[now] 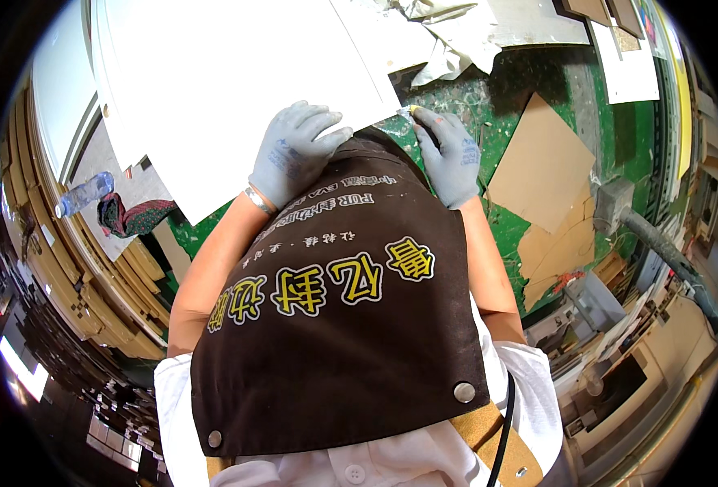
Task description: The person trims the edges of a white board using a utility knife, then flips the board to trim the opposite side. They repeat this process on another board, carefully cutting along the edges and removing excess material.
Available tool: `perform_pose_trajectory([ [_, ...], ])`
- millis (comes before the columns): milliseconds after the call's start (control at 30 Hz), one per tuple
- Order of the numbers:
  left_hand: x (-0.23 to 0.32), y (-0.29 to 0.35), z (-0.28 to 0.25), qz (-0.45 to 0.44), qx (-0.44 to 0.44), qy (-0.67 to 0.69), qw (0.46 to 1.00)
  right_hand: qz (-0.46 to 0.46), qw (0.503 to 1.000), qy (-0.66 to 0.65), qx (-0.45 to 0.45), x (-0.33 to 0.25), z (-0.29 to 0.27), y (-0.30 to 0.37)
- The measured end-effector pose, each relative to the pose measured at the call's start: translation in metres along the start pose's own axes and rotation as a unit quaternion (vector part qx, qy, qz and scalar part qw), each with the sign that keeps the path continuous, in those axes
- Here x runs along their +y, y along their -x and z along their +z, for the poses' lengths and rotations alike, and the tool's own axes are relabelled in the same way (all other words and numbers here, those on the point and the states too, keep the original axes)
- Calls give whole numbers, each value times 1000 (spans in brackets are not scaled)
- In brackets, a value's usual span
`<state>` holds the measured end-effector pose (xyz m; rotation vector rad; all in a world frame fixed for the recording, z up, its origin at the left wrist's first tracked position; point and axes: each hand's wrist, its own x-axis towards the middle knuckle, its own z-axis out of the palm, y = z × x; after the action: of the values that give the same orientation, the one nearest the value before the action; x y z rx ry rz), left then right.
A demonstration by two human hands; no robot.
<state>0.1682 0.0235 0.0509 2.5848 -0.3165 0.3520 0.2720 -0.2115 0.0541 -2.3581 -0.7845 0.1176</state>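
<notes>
A large white panel (229, 89) lies in front of me, its near right corner beside my right hand. My left hand (298, 150), in a light grey work glove, rests on the panel near its front edge, fingers stretched forward and thumb out to the right. My right hand (448, 158), gloved the same way, is just past that corner. Its thumb and forefinger come together at a small pale and yellowish thing (410, 110), too small to make out. A dark brown apron (343, 341) covers my front below both hands.
A plastic bottle (87, 193) and a dark patterned cloth (131, 216) lie at left, by stacked boards (99, 284). Crumpled white sheeting (460, 40) lies at the far side. Brown board pieces (542, 166) rest on the green floor, near a grey metal post (659, 243) at right.
</notes>
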Motion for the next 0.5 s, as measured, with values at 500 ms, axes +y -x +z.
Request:
perform_pose_trajectory([
  [500, 19, -64, 28, -97, 31, 8, 995, 189, 951, -214, 116, 26, 9, 3],
])
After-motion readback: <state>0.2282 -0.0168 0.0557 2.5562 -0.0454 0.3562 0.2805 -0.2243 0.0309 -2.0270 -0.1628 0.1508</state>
